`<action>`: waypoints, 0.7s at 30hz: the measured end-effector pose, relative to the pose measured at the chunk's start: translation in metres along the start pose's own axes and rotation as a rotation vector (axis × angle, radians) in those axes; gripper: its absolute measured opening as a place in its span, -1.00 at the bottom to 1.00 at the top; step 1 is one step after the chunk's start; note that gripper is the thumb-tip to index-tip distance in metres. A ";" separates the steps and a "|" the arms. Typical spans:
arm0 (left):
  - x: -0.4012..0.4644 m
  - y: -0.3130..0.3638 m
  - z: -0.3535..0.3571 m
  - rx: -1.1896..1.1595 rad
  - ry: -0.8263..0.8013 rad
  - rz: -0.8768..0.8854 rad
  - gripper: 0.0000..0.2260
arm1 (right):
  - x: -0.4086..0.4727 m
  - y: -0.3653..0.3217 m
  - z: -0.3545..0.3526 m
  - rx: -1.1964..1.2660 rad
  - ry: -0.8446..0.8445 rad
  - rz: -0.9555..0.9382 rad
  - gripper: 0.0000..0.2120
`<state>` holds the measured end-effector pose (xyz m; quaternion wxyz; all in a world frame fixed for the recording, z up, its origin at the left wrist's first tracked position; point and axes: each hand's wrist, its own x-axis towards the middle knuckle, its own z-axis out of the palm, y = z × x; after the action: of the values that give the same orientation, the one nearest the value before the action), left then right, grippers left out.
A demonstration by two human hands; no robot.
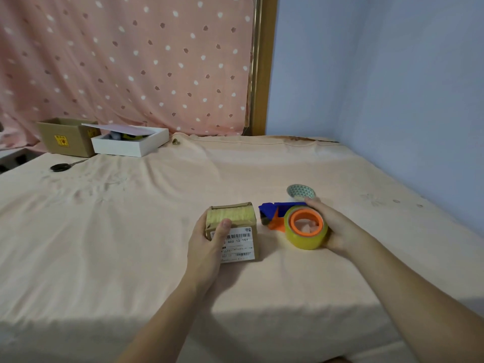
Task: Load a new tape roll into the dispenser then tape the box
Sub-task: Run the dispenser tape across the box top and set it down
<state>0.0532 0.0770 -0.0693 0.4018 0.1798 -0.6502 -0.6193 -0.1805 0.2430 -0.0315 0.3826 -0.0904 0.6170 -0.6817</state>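
A small brown cardboard box point(237, 226) with a white barcode label lies on the peach sheet at centre. My left hand point(209, 239) grips its left side, thumb on top. Just right of it sits the tape dispenser point(277, 213), blue and orange, with a yellowish clear tape roll point(309, 241) seated on its orange hub. My right hand point(337, 226) wraps the roll and dispenser from the right, fingers over the far side. The dispenser's blade end points toward the box.
A small patterned bowl point(300, 192) stands just behind the dispenser. Far left at the back are black scissors point(61, 167), an open brown carton point(66, 137) and a white box point(131, 142) with a loose lid. A blue wall point(406, 100) runs along the right.
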 end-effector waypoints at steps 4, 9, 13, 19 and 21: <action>0.000 0.004 -0.005 0.017 0.006 -0.020 -0.68 | 0.009 -0.007 -0.006 -0.613 0.335 -0.228 -0.44; 0.000 0.012 -0.015 0.119 -0.083 -0.020 -0.83 | 0.004 0.004 -0.010 -1.055 0.553 -0.462 -0.64; 0.009 0.012 -0.019 0.127 -0.102 -0.001 -0.80 | -0.018 0.023 0.038 -0.853 0.510 -0.897 -0.71; 0.041 0.014 -0.017 0.158 -0.071 0.043 -0.76 | -0.041 0.047 0.127 -0.691 -0.109 -0.560 -0.18; 0.046 0.012 -0.018 0.157 -0.082 -0.021 -0.78 | -0.034 0.058 0.139 -0.677 -0.090 -0.529 -0.24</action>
<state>0.0416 0.0329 -0.0456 0.3528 0.1921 -0.7108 -0.5774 -0.0507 0.1603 -0.0418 0.1700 -0.3956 0.7442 -0.5106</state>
